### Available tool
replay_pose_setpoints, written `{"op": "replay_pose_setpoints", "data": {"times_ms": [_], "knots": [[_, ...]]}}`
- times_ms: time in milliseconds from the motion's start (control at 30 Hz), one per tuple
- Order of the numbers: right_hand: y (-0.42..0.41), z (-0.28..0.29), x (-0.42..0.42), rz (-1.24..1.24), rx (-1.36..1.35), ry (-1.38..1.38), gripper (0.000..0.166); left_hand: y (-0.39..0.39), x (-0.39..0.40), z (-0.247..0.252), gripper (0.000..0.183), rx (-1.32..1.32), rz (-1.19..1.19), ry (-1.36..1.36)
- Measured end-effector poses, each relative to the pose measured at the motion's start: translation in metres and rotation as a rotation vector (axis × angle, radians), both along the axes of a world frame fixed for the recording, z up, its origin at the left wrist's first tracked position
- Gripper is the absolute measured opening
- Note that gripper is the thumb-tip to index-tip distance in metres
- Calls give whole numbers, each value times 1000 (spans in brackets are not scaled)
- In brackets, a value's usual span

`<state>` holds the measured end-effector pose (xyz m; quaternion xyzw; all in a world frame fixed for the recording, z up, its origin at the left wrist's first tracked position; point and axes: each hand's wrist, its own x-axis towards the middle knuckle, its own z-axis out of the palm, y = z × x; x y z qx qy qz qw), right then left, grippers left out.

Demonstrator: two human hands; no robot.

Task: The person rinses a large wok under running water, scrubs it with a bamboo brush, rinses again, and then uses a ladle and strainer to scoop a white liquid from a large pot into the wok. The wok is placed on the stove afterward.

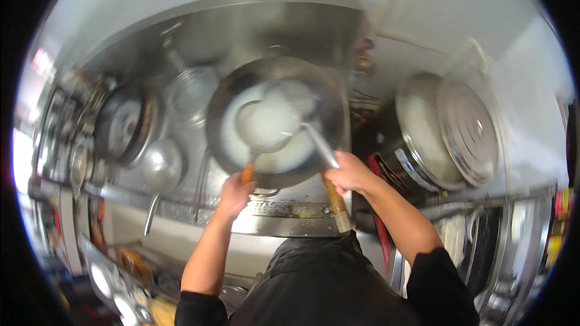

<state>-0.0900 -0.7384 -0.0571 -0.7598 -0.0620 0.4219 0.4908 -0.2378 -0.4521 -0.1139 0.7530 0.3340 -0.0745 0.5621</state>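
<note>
A large wok [217, 113] stands on the metal cooking range, with whitish, cloudy liquid [290, 160] in it. My left hand [236, 194] is closed around the orange handle of a round strainer [267, 127], whose bowl lies over the liquid near the wok's middle. The grey metal handle of a ladle or similar utensil [321, 142] is in my right hand [350, 173]. That utensil's head is blurred beside and partly behind the strainer, so its exact shape cannot be told. A wooden-handled tool [336, 203] lies just below my right hand.
To the wok's left are a perforated metal skimmer [162, 163], a wire-handled strainer [195, 93] and a dark pan [120, 122]. On the right stands a large metal pot [419, 131] with its lid [469, 131] set partly aside. The range's front edge [290, 226] runs before my body.
</note>
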Motion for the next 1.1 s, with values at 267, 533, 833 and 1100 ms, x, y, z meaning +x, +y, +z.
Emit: {"op": "replay_pose_setpoints", "data": {"times_ms": [267,533,833,1100], "knots": [[1,-33,-19,0,-289,-932,29,4,-4,-34,27,-309,-30,-216],[28,-37,-34,-80,-581,-1367,25,-15,-5,27,60,-291,-106,-155],[28,-36,-37,-189,-336,-1003,40,-14,0,39,64,-358,-63,-178],[12,16,-50,-327,149,-219,32,10,-13,21,64,-401,46,-166]]}}
